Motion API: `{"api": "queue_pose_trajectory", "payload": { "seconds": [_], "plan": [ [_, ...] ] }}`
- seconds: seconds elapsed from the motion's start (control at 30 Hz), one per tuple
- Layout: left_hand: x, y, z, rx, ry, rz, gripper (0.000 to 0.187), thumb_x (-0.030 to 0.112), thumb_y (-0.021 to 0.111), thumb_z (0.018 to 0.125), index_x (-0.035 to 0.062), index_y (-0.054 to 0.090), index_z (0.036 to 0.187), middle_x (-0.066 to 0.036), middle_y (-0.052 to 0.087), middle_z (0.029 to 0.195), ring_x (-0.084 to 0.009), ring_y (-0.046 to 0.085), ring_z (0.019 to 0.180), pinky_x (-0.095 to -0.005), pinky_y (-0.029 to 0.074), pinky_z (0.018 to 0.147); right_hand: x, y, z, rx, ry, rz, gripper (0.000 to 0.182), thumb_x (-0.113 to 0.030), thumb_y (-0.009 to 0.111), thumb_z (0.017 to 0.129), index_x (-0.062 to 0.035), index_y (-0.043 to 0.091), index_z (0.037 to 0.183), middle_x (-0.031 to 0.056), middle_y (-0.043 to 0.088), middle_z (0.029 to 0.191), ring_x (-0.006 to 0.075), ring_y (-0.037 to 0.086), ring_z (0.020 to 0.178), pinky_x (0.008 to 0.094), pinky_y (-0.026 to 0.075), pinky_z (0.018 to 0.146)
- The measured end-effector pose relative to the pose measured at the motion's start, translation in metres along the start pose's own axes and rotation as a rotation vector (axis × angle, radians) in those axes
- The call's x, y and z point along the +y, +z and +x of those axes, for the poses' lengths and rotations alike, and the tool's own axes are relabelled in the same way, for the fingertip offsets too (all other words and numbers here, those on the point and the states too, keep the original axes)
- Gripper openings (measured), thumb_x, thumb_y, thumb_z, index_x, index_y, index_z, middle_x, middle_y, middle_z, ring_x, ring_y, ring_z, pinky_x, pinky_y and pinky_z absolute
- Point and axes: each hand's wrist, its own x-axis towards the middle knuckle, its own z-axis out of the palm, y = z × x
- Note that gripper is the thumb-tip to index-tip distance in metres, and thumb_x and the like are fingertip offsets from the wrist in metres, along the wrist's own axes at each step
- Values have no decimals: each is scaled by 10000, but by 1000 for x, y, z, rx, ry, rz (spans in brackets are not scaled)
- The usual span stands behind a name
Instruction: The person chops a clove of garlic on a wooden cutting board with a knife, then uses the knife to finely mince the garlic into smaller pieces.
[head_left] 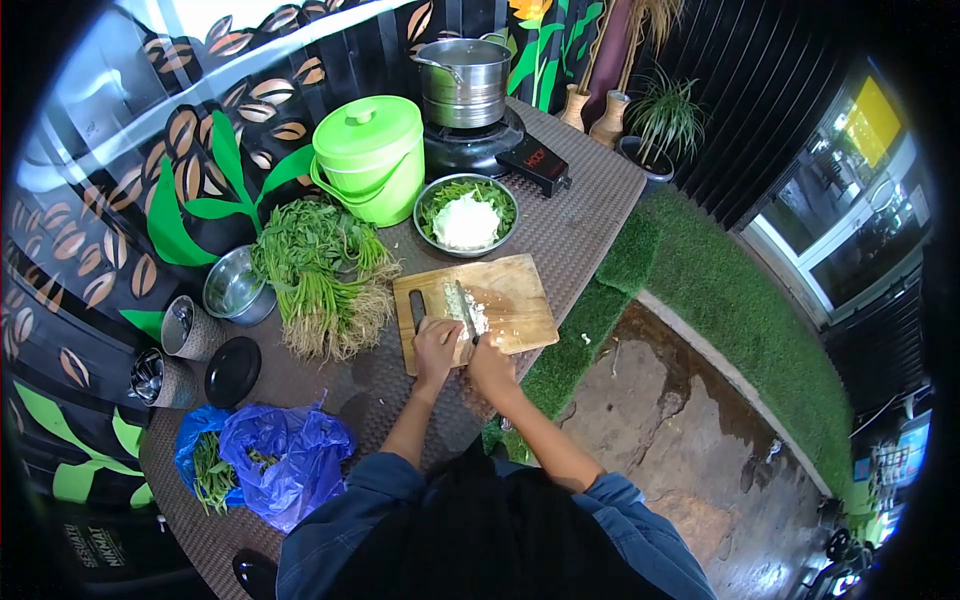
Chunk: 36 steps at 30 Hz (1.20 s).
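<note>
On the wooden cutting board [525, 290] lies a small heap of finely chopped white pieces [478, 316]. My right hand [491, 368] is closed round the handle of a knife [466, 308], whose blade points away from me across the heap. Just left of the blade, my left hand [436, 350] rests on the board with its fingers curled together at the edge of the white pieces. Whatever those fingers may hold is hidden. Beyond the board stands a metal bowl [427, 236] with chopped greens and a white mound [468, 221] on top.
Leafy greens with roots [325, 270] lie left of the board, beside a metal bowl [236, 290]. Behind are a green lidded bucket [370, 160] and a steel pot [463, 90] on a burner. Blue plastic bags [285, 465] sit front left. The table edge runs along the right.
</note>
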Motion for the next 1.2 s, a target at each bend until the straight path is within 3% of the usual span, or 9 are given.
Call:
{"api": "queue_pose_trajectory", "payload": {
  "seconds": [0.1,0.33,0.5,0.7,0.73,0.83,0.9,1.1,1.2],
  "plan": [
    [2,-4,4,-45,1,19,67,54,692,758,16,700,813,-105,669,828,-266,587,860,-355,478,761,-5,12,-2,-80,78,37,417,-306,423,940,51,395,1153,284,638,884,423,650,818,485,529,724],
    [1,-4,2,-22,57,-20,78,44,693,740,18,702,813,-107,672,836,-260,589,871,-352,478,772,-4,-20,13,-139,13,60,395,-295,434,936,64,406,1097,291,636,843,418,651,819,483,522,736],
    [-1,-2,1,-45,16,-10,91,51,700,734,16,702,818,-111,675,848,-257,604,842,-341,489,749,-5,5,-4,-68,65,57,406,-312,414,942,63,412,1096,295,636,864,421,648,833,495,514,742],
    [-2,1,-1,-13,-128,-22,77,56,724,723,16,696,782,-118,672,808,-259,615,828,-335,490,728,-2,-18,14,-175,56,72,453,-320,422,940,75,402,1160,306,630,893,431,639,867,508,502,780],
    [-4,2,0,-11,-130,-22,77,56,724,723,16,696,782,-118,672,808,-259,615,828,-335,490,728,-2,-21,11,-140,10,38,374,-276,429,933,56,412,1104,279,644,840,405,657,820,473,528,724],
    [-4,2,3,68,78,-94,169,52,723,733,17,618,861,-114,674,798,-264,635,822,-341,487,722,-6,-8,0,-72,10,7,306,-241,434,927,39,423,1051,255,657,802,382,672,779,446,550,675],
    [3,1,2,-5,-235,-196,304,53,717,749,40,484,943,-104,677,805,-269,657,806,-346,484,712,-4,3,0,-37,58,10,317,-250,433,929,41,424,1053,257,656,817,385,670,785,453,546,682],
    [3,0,4,10,-104,-119,356,50,711,759,55,411,951,-104,669,797,-248,670,784,-339,481,683,-4,-12,5,-44,-23,1,314,-247,427,931,44,429,1050,248,660,796,373,675,763,447,549,681],
    [3,0,2,-20,-176,-187,352,43,710,761,55,402,932,-108,653,789,-223,673,791,-330,486,686,-7,-4,-2,-71,6,-49,319,-246,428,928,44,434,1061,256,657,806,373,675,769,449,548,683]
  ]
}}
